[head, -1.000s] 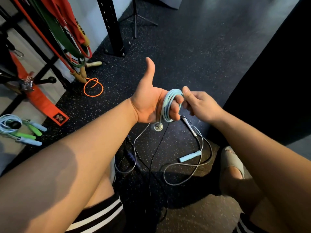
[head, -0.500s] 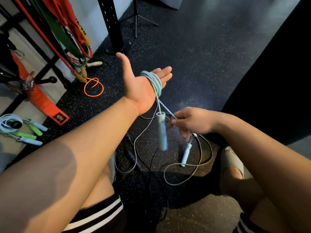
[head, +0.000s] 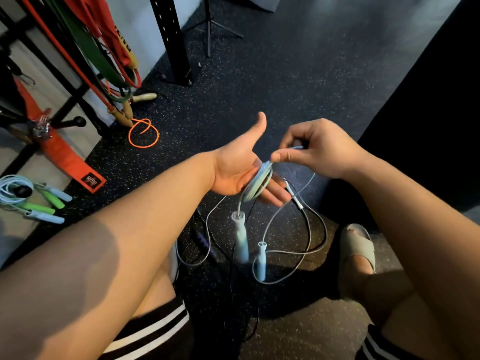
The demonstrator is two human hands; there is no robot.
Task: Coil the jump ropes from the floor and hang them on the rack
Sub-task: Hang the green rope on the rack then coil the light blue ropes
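A light blue jump rope point(head: 258, 183) is coiled in several turns round the straight fingers of my left hand point(head: 237, 167), palm up and thumb raised. My right hand point(head: 315, 149) pinches the rope's free strand just above the coil. Both light blue handles point(head: 240, 236) dangle below my hands, the second handle point(head: 260, 261) lower. A grey-white rope point(head: 315, 249) and a black rope point(head: 233, 287) lie loose on the floor beneath. The rack point(head: 65, 81) stands at the left.
Coiled jump ropes with green and blue handles point(head: 39, 201) lie at the left. An orange rope point(head: 143, 133) lies by the rack, with red and green bands point(head: 104, 48) hung above. A black post point(head: 172, 40) and a tripod point(head: 209, 27) stand behind. My sandalled foot point(head: 357, 249) is at the right.
My right hand rose from below the left palm to above the coil, carrying the strand over the fingers. My left hand tilted downward. The lower handle lifted off the floor and now dangles.
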